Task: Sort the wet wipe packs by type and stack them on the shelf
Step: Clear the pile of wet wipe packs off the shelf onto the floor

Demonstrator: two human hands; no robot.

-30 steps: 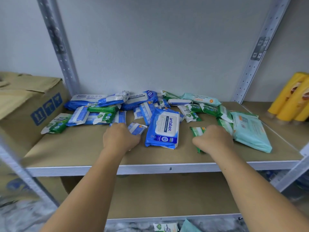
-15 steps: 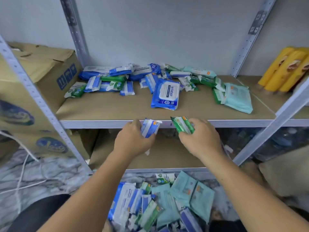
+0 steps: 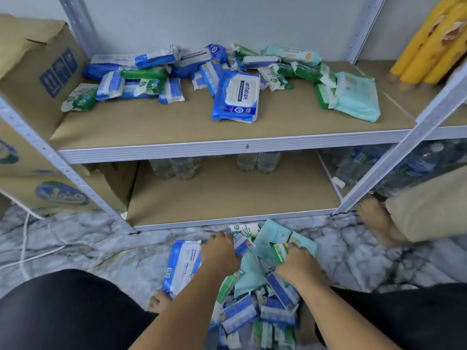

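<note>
Marble floor (image 3: pixel 101 248) at 6 o'clock bears the mixed pile (image 3: pixel 252 311), where my left hand (image 3: pixel 222 253) pinches a blue pack (image 3: pixel 242 245) and my right hand (image 3: pixel 298 266) grips a green pack (image 3: pixel 281 251), fingers curled round each. Let go here, I judge both would get lost among other types, while the heap (image 3: pixel 236 96) on the shelf (image 3: pixel 177 127) at 12 o'clock lies unsorted. Half a second ago both hands held them at the shelf edge.
</note>
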